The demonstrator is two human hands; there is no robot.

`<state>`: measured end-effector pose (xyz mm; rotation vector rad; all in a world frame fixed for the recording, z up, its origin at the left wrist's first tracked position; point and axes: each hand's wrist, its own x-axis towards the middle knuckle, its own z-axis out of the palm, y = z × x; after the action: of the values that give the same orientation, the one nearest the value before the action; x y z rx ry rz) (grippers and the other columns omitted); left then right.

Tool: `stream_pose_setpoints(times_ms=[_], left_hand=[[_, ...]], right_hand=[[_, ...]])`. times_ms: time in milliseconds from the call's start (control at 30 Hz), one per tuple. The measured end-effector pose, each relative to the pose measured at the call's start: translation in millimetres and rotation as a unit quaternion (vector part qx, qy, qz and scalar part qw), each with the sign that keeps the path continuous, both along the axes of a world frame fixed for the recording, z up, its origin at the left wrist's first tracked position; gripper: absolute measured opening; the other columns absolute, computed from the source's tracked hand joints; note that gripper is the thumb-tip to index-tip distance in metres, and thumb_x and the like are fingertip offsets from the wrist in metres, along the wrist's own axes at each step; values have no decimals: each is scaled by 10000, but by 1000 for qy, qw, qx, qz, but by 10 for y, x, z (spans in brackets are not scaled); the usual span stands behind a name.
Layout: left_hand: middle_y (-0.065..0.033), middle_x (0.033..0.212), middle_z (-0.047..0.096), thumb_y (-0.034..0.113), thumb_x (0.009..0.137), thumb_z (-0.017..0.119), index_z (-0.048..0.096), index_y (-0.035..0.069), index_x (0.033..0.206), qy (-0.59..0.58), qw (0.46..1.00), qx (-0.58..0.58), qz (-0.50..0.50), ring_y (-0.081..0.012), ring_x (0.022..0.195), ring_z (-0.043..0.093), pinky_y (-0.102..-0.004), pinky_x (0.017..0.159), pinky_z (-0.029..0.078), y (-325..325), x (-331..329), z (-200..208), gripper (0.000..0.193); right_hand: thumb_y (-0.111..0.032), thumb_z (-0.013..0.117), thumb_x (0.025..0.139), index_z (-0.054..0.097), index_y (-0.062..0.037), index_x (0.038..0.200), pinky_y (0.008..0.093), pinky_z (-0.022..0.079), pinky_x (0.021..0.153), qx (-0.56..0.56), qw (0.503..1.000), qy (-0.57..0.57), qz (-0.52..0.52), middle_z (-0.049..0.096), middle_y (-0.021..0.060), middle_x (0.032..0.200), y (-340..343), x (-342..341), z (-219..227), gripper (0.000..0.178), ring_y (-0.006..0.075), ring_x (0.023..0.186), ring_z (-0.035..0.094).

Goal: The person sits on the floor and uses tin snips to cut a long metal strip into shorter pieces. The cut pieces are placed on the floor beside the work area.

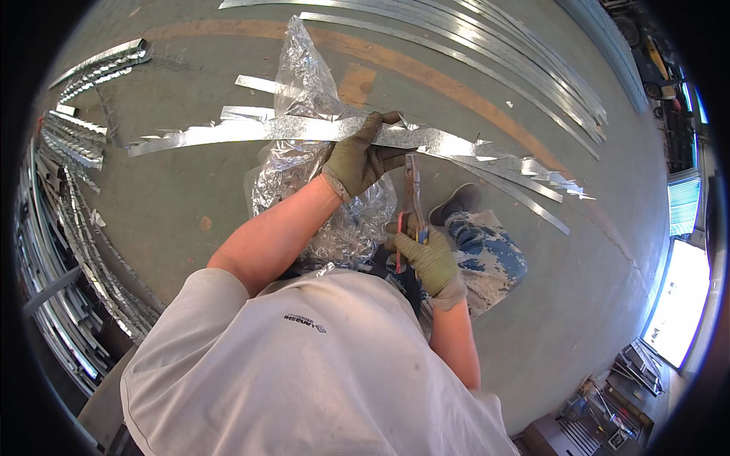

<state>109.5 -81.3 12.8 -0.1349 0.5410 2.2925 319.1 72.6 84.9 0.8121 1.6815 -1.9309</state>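
My left hand [356, 158], in an olive work glove, grips a long shiny metal strip [228, 134] around its middle. The strip runs across in front of me, with jagged cut ends at both sides. More thin strips [525, 199] fan out beneath it on the right. My right hand [430, 264], gloved too, is closed around the handles of tin snips [413, 188]. The jaws point up, just below the strip and right of my left hand; whether they touch the metal I cannot tell. Crumpled clear plastic sheeting [304, 72] lies under the strip and by my legs.
Long metal strips [456, 34] lie on the floor at the far side. To the left are stacks of toothed metal pieces [72, 137] and long profiles [57, 296]. An orange line [426, 68] crosses the grey floor. A cluttered rack [601, 414] stands at the lower right.
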Motion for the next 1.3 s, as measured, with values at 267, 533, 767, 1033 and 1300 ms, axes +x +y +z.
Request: stream_pose_setpoints(times_ms=[267,533,767,1033,1300], left_hand=[[-156,1358,764,454,1140,658,652,85,1484,-3,1000,13,4,-364,1248,776,-563,1081,658,12,-17,-7,504],[-156,1343,763,439,1153,647,640,75,1491,-10,1000,20,10,-354,1235,775,-563,1096,649,12,-31,18,496],[-173,1354,739,421,1190,585,612,49,1511,5,1000,23,8,-353,1213,775,-556,1096,648,9,-29,2,492],[-149,1356,743,415,1182,615,613,48,1510,-11,999,30,6,-352,1200,773,-588,1089,638,-39,-10,41,492],[-183,1414,731,499,1200,515,649,23,1488,-107,993,9,52,-384,1264,739,-621,1087,613,-68,-21,158,572]], right_hand=[[-335,808,1022,733,9,1250,369,571,677,165,986,-7,15,746,101,893,-145,-136,-126,419,173,730,683],[-348,796,1038,716,9,1321,373,568,661,200,980,-1,14,741,97,894,-257,-204,-71,463,178,708,676],[-359,808,1039,701,8,1412,354,562,638,193,981,-17,-2,743,76,899,-288,-263,-136,534,152,696,664],[-330,827,1030,693,24,1359,333,535,597,170,985,-13,-33,733,68,873,-317,-288,-204,502,130,650,641],[-269,822,1044,687,-10,1331,321,487,548,153,986,-45,-41,697,23,833,-322,-345,-118,409,110,610,589]])
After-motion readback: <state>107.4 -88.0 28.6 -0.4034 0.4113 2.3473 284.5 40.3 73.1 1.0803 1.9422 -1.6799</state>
